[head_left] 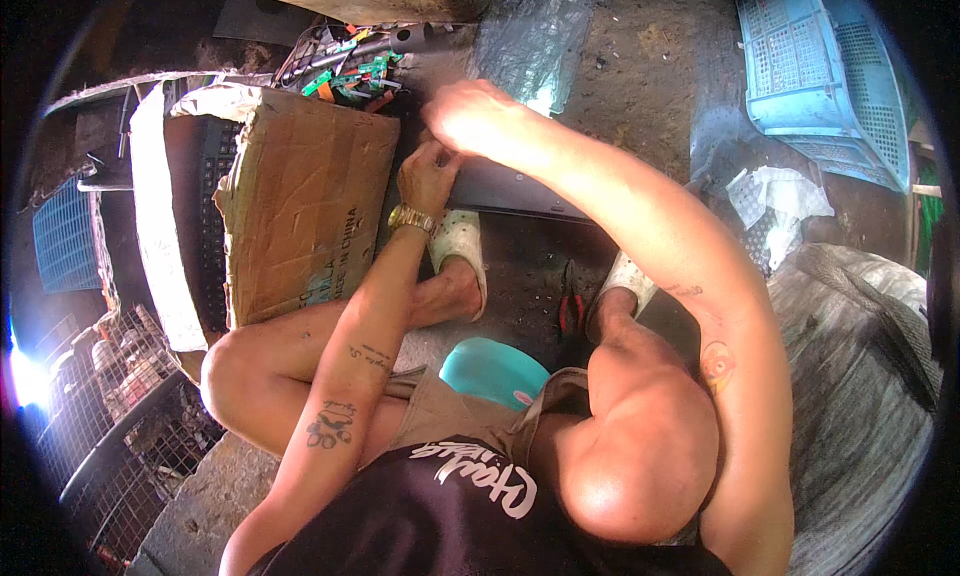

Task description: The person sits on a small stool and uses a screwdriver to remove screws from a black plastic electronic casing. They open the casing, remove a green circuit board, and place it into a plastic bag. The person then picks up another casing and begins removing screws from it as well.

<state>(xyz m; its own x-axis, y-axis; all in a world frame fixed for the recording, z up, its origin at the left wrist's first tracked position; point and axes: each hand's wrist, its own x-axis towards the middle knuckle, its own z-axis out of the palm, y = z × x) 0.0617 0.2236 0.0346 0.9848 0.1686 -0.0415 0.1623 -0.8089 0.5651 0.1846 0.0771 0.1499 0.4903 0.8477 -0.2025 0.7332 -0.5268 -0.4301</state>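
Note:
A dark, flat panel (520,191), perhaps part of a laptop, lies on the ground in front of my feet. My left hand (430,176), below a gold wristwatch, is closed at the panel's left corner, fingers bent inward. Just beyond it, my right hand (468,116) is also closed over that corner, its fingertips turned away from view. What either hand pinches is too small or hidden to make out. Pliers with red and black handles (572,311) lie on the ground beside my right shoe.
At left stands an open cardboard box (310,191) with black keyboards (215,216) in it. Behind it lies a heap of green circuit boards and wires (365,76). Blue plastic crates (795,71) stand far right, near a grey sack (840,396). A turquoise seat (490,371) shows beneath me.

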